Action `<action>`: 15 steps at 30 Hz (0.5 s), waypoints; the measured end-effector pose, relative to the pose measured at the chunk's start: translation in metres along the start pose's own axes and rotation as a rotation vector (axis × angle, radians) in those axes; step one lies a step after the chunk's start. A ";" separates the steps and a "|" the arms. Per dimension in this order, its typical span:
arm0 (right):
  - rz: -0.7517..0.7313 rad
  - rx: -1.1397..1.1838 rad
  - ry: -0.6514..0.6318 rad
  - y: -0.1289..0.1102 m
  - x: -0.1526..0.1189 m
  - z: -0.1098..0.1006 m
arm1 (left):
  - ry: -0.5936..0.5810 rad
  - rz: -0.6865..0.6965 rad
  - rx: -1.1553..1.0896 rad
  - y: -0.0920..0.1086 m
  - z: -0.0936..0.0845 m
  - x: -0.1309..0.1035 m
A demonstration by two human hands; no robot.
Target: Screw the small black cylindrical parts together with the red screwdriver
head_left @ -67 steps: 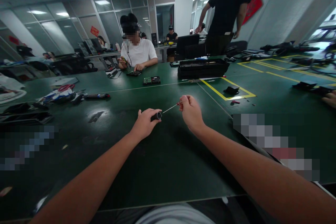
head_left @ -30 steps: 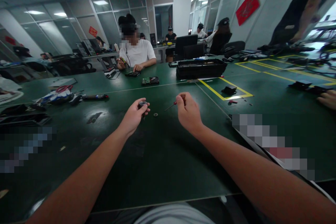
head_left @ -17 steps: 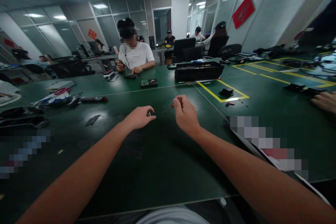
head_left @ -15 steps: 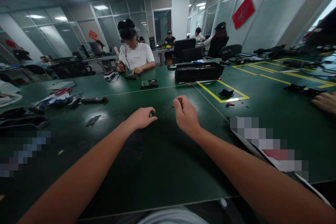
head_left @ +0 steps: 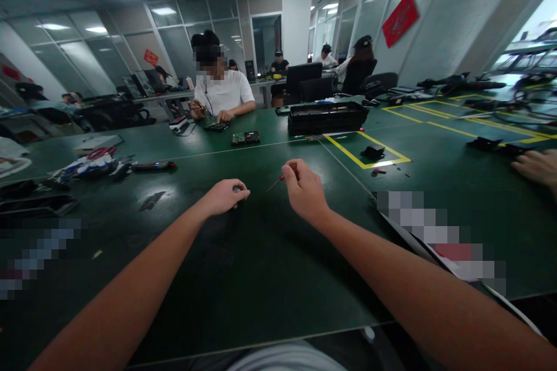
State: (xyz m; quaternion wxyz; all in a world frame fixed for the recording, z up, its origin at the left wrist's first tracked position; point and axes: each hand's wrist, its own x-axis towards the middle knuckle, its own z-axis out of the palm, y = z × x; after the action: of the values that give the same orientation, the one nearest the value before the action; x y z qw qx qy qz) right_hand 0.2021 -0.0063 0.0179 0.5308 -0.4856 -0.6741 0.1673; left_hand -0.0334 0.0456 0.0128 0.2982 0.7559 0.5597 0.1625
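Over the green worktable (head_left: 270, 278), the right hand (head_left: 307, 190) and left hand (head_left: 221, 197) are both curled closed, respectively around a screwdriver (head_left: 282, 178) and a small, mostly hidden metallic part (head_left: 236, 189). Should the left slacken, the part could drop.

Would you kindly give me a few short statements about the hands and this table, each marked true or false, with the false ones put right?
1. The right hand holds a screwdriver. True.
2. The screwdriver's tip touches the left hand. False: there is a gap between them.
3. The left hand is empty. False: it holds a small part, mostly hidden by the fingers.
4. A circuit board lies left of the black bin. True.
5. The bin stands inside the nearest yellow outline. False: it stands beyond it.
6. A person in white is across the table. True.
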 end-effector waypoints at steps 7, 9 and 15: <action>0.000 -0.001 -0.033 0.002 -0.001 0.000 | 0.091 -0.169 -0.612 -0.018 -0.024 -0.034; -0.002 0.001 -0.036 0.002 -0.001 0.000 | 0.161 -0.203 -0.751 -0.019 -0.035 -0.049; 0.016 0.005 -0.046 0.002 -0.001 0.000 | 0.392 -0.289 -1.064 -0.028 -0.064 -0.102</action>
State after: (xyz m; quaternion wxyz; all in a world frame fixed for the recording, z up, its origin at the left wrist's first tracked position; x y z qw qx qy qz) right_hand 0.2031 -0.0058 0.0160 0.5149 -0.4858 -0.6818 0.1844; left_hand -0.1242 -0.0278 0.0527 0.5469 0.3740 0.5431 0.5158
